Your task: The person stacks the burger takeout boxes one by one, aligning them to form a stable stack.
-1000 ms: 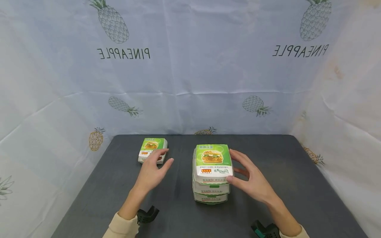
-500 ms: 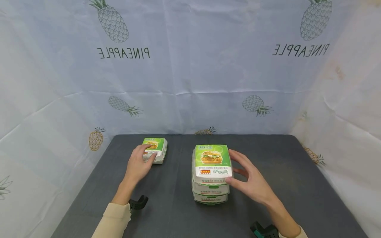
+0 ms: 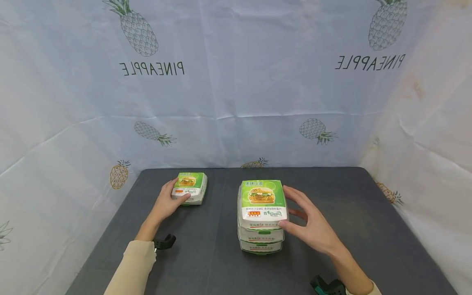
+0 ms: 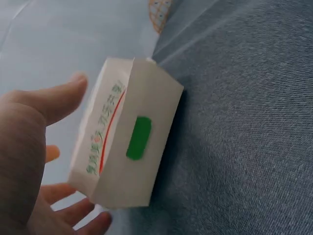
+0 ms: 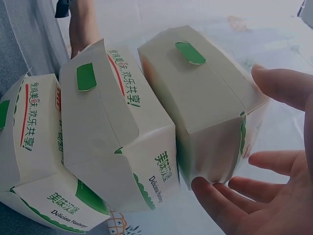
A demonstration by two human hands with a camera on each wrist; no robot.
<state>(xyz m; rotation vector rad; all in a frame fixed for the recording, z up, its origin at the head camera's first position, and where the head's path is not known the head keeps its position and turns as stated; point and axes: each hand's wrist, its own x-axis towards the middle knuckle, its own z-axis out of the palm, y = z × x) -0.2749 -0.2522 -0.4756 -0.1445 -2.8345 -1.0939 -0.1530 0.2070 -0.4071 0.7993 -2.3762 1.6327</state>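
At the back left of the table, a white and green burger box sits by itself. My left hand is at its left side, with the thumb over the front edge. In the left wrist view, the thumb stands apart from that box and the fingertips are at its lower corner. Near the middle, three such boxes are stacked, the top burger box facing up. My right hand rests against that box's right side, thumb at the front corner, fingers loosely extended.
The dark grey table carries both the single box and the stack. A pale pineapple-print cloth hangs behind and along both sides. In the right wrist view, the lower boxes of the stack sit slightly askew, including the middle box.
My left hand has moved leftward from in front of the lone box to its left side. The right hand has stayed at the stack, and the boxes have hardly moved.
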